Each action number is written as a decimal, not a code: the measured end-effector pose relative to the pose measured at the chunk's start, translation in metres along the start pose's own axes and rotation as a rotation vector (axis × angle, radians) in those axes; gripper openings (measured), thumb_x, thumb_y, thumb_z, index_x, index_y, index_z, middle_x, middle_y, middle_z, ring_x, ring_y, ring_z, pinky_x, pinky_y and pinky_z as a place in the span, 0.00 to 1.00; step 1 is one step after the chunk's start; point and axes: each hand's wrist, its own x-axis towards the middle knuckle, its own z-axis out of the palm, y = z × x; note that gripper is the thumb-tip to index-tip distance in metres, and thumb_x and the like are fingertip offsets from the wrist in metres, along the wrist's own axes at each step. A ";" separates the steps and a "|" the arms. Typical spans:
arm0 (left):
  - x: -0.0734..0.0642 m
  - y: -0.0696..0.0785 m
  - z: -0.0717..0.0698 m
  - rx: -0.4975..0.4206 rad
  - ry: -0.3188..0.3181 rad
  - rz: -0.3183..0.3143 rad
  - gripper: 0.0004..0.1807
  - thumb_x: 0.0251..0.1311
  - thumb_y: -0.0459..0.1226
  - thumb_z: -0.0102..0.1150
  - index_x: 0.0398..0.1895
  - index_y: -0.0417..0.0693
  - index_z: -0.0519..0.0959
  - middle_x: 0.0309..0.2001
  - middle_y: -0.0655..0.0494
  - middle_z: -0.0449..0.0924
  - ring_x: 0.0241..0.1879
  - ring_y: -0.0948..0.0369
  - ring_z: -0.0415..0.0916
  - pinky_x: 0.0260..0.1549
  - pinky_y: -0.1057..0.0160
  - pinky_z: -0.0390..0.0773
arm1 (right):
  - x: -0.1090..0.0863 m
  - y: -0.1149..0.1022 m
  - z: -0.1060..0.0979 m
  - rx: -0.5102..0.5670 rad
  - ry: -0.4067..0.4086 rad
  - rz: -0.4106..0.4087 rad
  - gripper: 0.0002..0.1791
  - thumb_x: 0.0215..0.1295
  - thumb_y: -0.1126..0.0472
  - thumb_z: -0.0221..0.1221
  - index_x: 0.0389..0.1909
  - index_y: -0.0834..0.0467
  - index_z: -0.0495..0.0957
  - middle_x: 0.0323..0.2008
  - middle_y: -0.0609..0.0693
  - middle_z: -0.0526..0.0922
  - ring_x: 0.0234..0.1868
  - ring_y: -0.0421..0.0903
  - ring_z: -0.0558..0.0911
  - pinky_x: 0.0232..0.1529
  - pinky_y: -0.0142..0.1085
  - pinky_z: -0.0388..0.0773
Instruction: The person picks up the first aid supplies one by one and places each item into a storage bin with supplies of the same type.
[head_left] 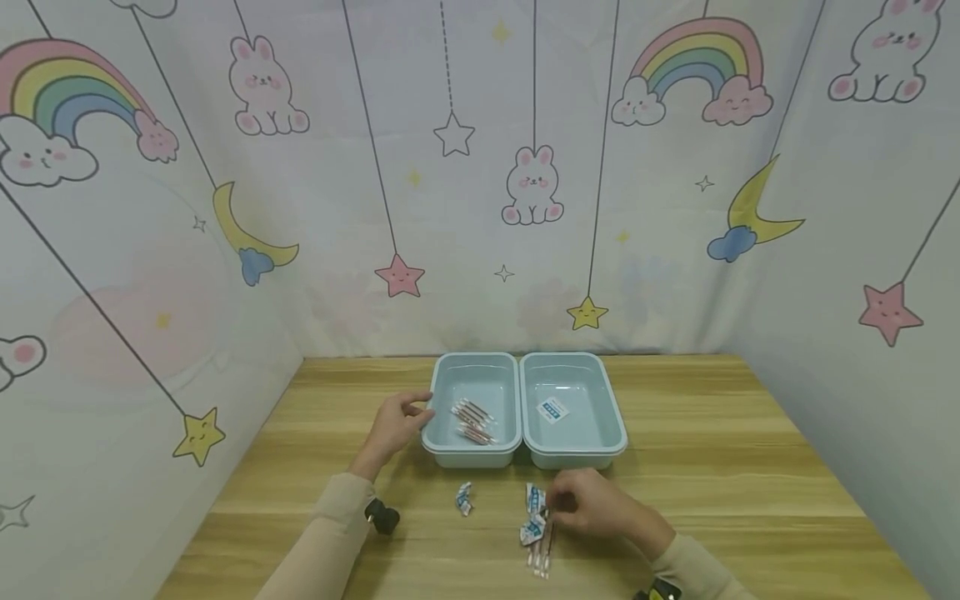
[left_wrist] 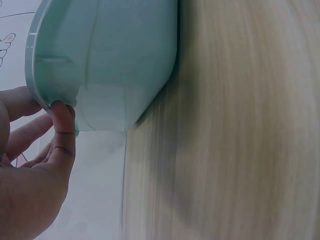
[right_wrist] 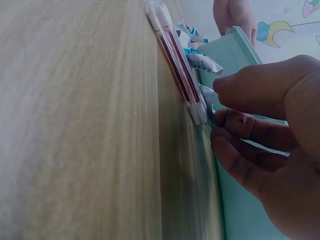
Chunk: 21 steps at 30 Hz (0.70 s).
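Observation:
My left hand (head_left: 393, 423) pinches the rim of the left light-blue plastic bin (left_wrist: 115, 60), thumb and fingers on either side of the edge. Inside that bin lie two bundles of brown-stemmed cotton swabs (head_left: 473, 411) with white tips. Fingers bent, my right hand (head_left: 592, 504) is down at the table by a clear packet of cotton swabs (right_wrist: 180, 70). Its fingertips come right at the packet's end; I cannot tell whether they grip it. Crumpled white-and-blue wrappers (head_left: 532, 531) overlap the packet in the head view.
Beside the left bin stands a matching right bin (head_left: 617, 417) with a flat white-and-blue sachet (head_left: 553, 409) in it. Another crumpled wrapper (head_left: 464, 498) lies on the wooden table (head_left: 697, 433) in front of the left bin. Printed fabric walls (head_left: 480, 317) enclose the table.

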 end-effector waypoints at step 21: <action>0.000 0.000 0.001 -0.012 0.001 -0.005 0.20 0.58 0.34 0.65 0.56 0.41 0.80 0.34 0.45 0.85 0.33 0.57 0.82 0.29 0.63 0.80 | 0.000 0.007 0.008 -0.144 -0.035 -0.131 0.16 0.50 0.63 0.67 0.44 0.55 0.84 0.42 0.47 0.82 0.44 0.41 0.80 0.48 0.35 0.79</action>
